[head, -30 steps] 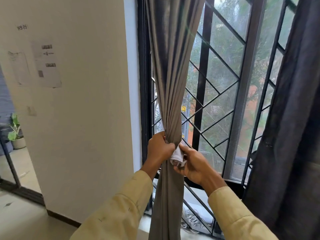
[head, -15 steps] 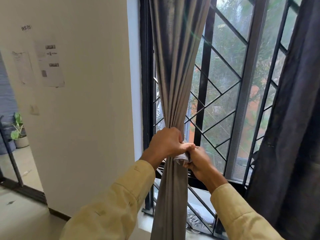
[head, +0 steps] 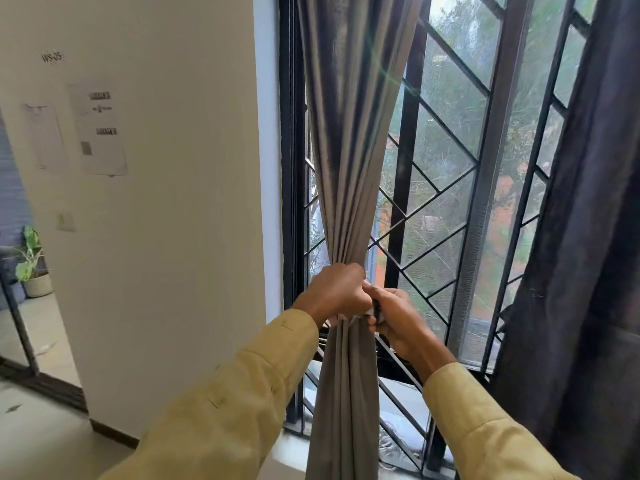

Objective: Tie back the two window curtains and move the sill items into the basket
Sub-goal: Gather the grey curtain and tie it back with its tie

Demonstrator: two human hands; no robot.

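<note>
The left grey-brown curtain [head: 349,140] hangs gathered into a narrow bunch in front of the window. My left hand [head: 337,292] is wrapped around the bunch at its pinched waist. Touching it from the right, my right hand [head: 394,317] grips a small white tie-back [head: 376,312], of which only a sliver shows between the fingers. The right curtain [head: 595,237], dark and loose, hangs untied along the right edge. The sill [head: 398,393] is partly visible low behind the bunch; no sill items or basket are in view.
A black diamond-pattern window grille [head: 436,209] stands behind the curtains. A white wall [head: 166,237] with taped papers fills the left. A potted plant [head: 33,268] sits on the floor far left beyond a doorway.
My left hand has closed over the front of the bunch and met the right hand. The white tie-back, plainly seen before, is now mostly hidden between the hands.
</note>
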